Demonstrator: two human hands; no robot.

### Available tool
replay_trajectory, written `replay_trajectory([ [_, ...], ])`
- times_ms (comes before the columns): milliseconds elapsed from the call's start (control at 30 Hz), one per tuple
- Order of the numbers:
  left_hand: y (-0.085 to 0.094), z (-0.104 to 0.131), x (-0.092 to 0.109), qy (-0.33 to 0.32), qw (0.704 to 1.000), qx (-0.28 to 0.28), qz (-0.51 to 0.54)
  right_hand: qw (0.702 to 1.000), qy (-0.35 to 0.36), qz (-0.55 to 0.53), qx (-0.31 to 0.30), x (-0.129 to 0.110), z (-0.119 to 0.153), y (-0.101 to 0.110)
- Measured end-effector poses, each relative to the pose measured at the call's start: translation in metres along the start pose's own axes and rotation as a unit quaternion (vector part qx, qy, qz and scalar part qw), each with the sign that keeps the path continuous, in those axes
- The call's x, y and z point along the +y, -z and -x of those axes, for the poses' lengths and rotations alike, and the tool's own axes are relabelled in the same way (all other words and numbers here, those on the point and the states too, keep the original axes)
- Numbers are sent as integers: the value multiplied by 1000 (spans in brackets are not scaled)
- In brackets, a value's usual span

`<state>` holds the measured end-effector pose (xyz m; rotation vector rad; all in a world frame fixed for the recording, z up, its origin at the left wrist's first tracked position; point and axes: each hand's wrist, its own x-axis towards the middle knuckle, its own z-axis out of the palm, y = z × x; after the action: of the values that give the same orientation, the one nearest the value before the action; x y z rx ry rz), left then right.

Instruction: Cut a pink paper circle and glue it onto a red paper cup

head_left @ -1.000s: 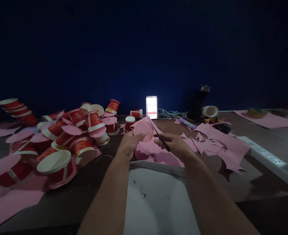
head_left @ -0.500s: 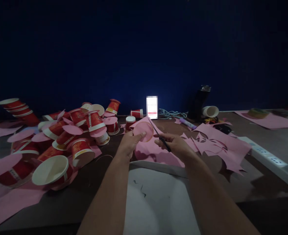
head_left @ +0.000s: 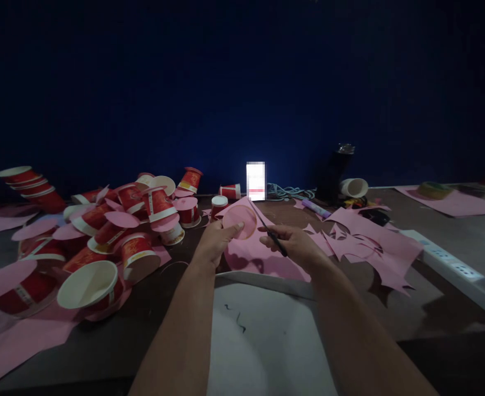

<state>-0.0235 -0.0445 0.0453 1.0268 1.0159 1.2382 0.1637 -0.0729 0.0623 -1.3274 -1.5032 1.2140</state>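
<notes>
My left hand (head_left: 218, 239) pinches a pink paper (head_left: 237, 218) with a round outline on it, thumb on top. In my right hand (head_left: 290, 241) is a pair of dark scissors (head_left: 276, 242), its blades pointing up and left beside the circle's right edge. Below both hands lies a larger pink sheet (head_left: 267, 265) with shadows on it. Whether it is joined to the held paper I cannot tell. A white board or box (head_left: 267, 330) lies between my forearms.
Red paper cups (head_left: 133, 256) with pink discs are heaped at the left. Pink offcuts (head_left: 382, 247), a white power strip (head_left: 448, 267) and a purple tube (head_left: 315, 209) lie at the right. A lit phone (head_left: 255, 181), cable (head_left: 287, 191) and dark bottle (head_left: 334, 176) are behind.
My left hand and the paper circle have shifted slightly left, leaving a wider gap to the scissors. My right hand has hardly moved.
</notes>
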Motion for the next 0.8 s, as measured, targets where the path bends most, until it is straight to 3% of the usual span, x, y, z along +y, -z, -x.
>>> replay_trajectory([
  [333, 3, -1, -3, 4, 999, -42, 1, 1000, 7, 4, -10, 2, 0, 2],
  [800, 0, 3, 4, 8, 1000, -11, -2, 1000, 2, -10, -7, 0, 1, 1],
])
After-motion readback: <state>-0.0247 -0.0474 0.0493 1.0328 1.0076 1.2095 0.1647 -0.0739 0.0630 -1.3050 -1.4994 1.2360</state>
